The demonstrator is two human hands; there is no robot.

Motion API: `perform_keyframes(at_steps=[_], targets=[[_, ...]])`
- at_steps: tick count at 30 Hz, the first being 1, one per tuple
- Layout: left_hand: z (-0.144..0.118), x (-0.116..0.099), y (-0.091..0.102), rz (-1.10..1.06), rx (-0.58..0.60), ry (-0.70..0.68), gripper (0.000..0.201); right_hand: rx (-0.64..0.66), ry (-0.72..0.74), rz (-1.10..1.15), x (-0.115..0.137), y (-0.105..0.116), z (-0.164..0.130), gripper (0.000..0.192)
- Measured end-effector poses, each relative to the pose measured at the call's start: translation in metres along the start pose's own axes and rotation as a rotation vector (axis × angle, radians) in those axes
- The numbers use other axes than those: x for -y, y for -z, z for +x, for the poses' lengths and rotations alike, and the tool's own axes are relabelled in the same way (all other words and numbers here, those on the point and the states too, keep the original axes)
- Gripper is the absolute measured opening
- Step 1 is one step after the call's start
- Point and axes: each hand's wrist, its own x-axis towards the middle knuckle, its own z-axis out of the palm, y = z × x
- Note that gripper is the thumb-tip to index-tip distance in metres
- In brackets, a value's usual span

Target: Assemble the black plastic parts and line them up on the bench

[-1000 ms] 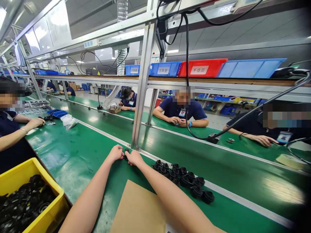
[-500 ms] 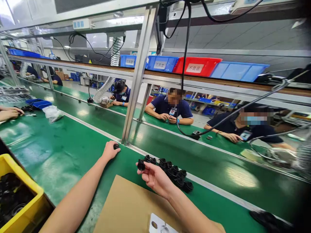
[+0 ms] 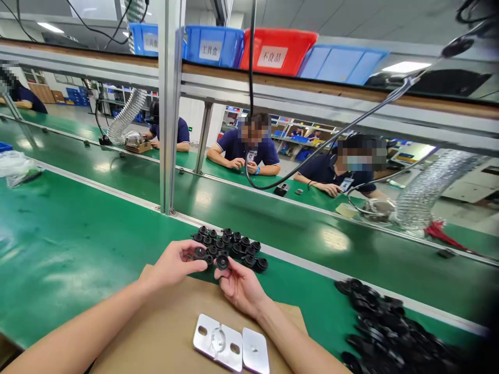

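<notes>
In the head view my left hand [image 3: 177,264] pinches a small round black plastic part [image 3: 199,253] between thumb and fingers. Beside it, my right hand [image 3: 242,286] grips a similar black cap-like part [image 3: 222,261], its round face turned towards me. The two parts are close together; whether they touch I cannot tell. Just behind them, several black stepped parts [image 3: 236,239] stand grouped on the green bench. Below my hands lies a sheet of brown cardboard [image 3: 156,332]. On it rest a silver metal plate with holes [image 3: 218,341] and a smaller silver plate [image 3: 255,350].
A heap of dark plastic parts [image 3: 384,324] lies at the right. A metal post [image 3: 167,114] rises behind the bench edge. Above, a shelf carries blue bins [image 3: 214,44] and a red bin [image 3: 278,49]. A black cable [image 3: 252,67] hangs down. Co-workers sit across the line.
My left hand has come from near the post to beside my right hand, with a black part in it. My view has turned right and down, showing the plates and the heap.
</notes>
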Motion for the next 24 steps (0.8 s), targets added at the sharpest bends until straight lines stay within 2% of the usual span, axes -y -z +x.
perform_keyframes(at_steps=[3, 6, 11, 14, 15, 17, 19, 21, 24], targets=[[-0.009, 0.002, -0.016, -0.042, 0.014, 0.004, 0.036, -0.006, -0.024, 0.063, -0.008, 0.0, -0.001, 0.033], [-0.012, 0.005, -0.019, -0.06, 0.024, 0.023, 0.032, -0.056, -0.051, 0.114, -0.008, -0.001, -0.002, 0.034], [-0.014, 0.01, -0.022, -0.145, 0.04, 0.121, 0.055, -0.04, -0.064, 0.139, -0.004, -0.001, 0.0, 0.037], [-0.016, 0.012, -0.023, -0.172, 0.022, 0.12, 0.05, -0.036, -0.036, 0.078, -0.007, -0.003, 0.001, 0.042], [-0.016, 0.011, -0.023, -0.173, 0.021, 0.118, 0.047, -0.046, 0.017, 0.024, -0.008, -0.003, 0.0, 0.044], [-0.016, 0.01, -0.024, -0.164, 0.025, 0.116, 0.042, -0.103, 0.216, -0.171, -0.012, -0.002, -0.002, 0.042], [-0.015, 0.009, -0.024, -0.151, 0.021, 0.115, 0.04, -0.184, 0.474, -0.458, -0.015, 0.0, -0.006, 0.036], [-0.015, 0.009, -0.025, -0.149, 0.02, 0.12, 0.04, -0.225, 0.671, -0.744, -0.016, 0.003, -0.01, 0.031], [-0.014, 0.013, -0.025, -0.164, 0.024, 0.11, 0.041, -0.2, 0.803, -0.983, -0.014, 0.006, -0.013, 0.024]])
